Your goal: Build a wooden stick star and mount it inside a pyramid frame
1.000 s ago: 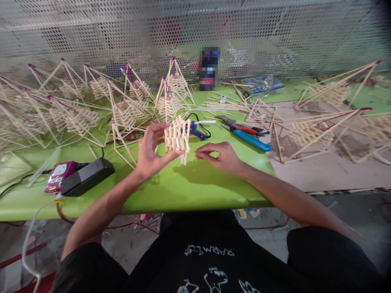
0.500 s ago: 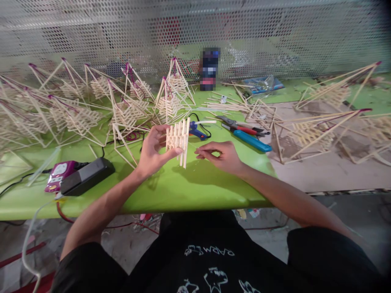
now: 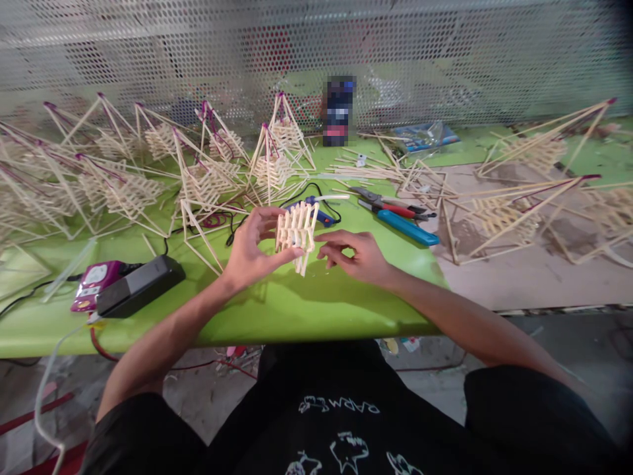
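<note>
Stick lattice [image 3: 297,229] in left hand [image 3: 250,251]

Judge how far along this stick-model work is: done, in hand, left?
Done: many stick pyramids with lattices inside stand on the green table at left. In hand: the left hand holds a small stick lattice in its grip, the right hand close beside it. Left, probably: this lattice has no pyramid frame yet; loose sticks and a glue gun lie behind it.
</note>
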Tool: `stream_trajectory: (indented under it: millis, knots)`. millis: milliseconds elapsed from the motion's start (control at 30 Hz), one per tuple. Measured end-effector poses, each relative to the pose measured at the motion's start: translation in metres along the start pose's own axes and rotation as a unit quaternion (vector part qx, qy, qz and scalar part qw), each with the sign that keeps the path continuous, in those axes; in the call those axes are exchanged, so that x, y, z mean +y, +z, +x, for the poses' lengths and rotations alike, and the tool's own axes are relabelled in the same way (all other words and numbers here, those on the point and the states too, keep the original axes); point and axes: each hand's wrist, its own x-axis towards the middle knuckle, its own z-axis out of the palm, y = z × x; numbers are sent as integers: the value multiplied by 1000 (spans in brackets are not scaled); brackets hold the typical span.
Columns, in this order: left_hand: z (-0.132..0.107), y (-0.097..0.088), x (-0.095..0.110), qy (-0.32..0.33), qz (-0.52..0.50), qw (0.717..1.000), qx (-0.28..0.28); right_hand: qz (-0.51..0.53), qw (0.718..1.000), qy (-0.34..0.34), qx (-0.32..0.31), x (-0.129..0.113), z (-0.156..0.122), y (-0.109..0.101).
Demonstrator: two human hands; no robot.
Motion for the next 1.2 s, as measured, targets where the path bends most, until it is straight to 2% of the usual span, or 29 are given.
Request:
stream_trajectory:
  millis: [100, 233, 367, 533, 733, 933, 1200]
  knots:
    - [-2, 1, 0, 2, 28, 1000, -11, -19, 1000, -8, 19, -3, 1, -1]
    - [-3, 2, 3, 11, 55, 998, -26, -44, 997, -56, 40, -9, 4, -2]
    - [-3, 2, 4, 19, 60, 997, -38, 5, 999, -32, 41, -14, 5, 0]
    - [-3, 2, 1, 9, 27, 998, -54, 85, 996, 21, 31, -13, 3, 3]
    - [-1, 1, 0, 6, -25, 997, -66, 122, 992, 39, 14, -17, 1, 3]
    - [3, 1, 1, 16, -76, 994, -73, 105, 994, -6, 37, -19, -1, 4]
    - [3, -1, -6, 7, -135, 988, -76, 91, 995, -20, 18, -16, -1, 3]
